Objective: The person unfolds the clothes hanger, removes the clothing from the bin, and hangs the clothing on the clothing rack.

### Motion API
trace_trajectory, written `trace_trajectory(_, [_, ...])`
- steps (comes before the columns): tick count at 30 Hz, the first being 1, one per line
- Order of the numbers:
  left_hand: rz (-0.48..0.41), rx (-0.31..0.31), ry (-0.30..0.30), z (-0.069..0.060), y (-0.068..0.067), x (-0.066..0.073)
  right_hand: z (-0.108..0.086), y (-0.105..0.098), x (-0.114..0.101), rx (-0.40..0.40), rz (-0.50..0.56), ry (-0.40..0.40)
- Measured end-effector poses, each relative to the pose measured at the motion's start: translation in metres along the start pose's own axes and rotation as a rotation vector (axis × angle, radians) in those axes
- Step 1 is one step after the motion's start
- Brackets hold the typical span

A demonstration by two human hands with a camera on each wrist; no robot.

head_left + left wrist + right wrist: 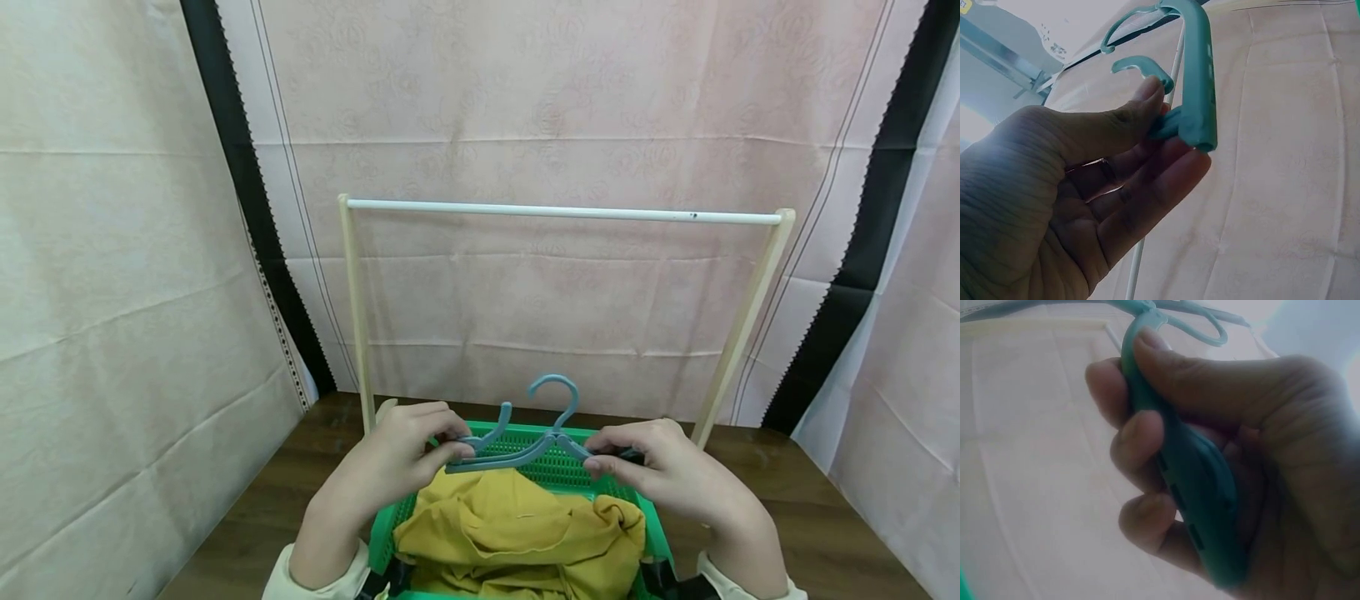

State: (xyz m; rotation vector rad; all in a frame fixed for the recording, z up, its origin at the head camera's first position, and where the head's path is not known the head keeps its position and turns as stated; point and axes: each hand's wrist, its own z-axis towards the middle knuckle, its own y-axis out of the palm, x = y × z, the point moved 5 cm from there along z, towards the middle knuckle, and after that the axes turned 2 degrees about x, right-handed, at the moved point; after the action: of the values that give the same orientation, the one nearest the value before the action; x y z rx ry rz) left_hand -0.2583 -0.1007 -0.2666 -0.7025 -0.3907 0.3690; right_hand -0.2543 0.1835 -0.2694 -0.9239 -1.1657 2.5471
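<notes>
A blue-green plastic hanger [525,455] is held level above a green basket [381,533], its hook pointing up. My left hand [397,454] pinches one end of it between thumb and fingers; in the left wrist view the hand [1104,169] grips a small piece at the tip of the hanger arm [1197,81]. The other arm is in my right hand [667,471], and the right wrist view shows the fingers of that hand [1210,450] curled round the hanger [1194,481]. Mustard-yellow cloth [517,533] lies bunched in the basket.
Behind the basket stands a rack with a white bar [562,212] across two cream posts [358,317]. The brown wooden table [810,517] spreads to both sides. Pale curtains [525,100] with black strips surround it at the back and sides.
</notes>
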Motion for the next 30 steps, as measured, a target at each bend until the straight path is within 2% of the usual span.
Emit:
trace_trajectory(6, [-0.043, -0.013, -0.077, -0.002, -0.004, -0.005, -0.004, -0.005, 0.003, -0.006, -0.009, 0.04])
trace_trajectory(11, [-0.037, -0.006, -0.146, -0.006, -0.009, -0.009, -0.008, -0.009, 0.005, 0.004, -0.035, 0.102])
trace_trajectory(14, [-0.029, -0.008, -0.167, -0.007, -0.012, -0.011, -0.01, -0.011, 0.006, 0.009, -0.03, 0.123])
trace_trajectory(20, [-0.004, -0.001, -0.2, -0.009, -0.016, -0.012, -0.01, -0.011, 0.006, 0.022, -0.02, 0.11])
trace_trajectory(27, [0.017, -0.024, -0.242, -0.008, -0.011, -0.014, -0.01, -0.01, 0.008, 0.019, -0.021, 0.134])
trace_trajectory(30, [0.048, 0.001, -0.242, -0.008, -0.012, -0.013, -0.01, -0.01, 0.009, 0.02, -0.039, 0.134])
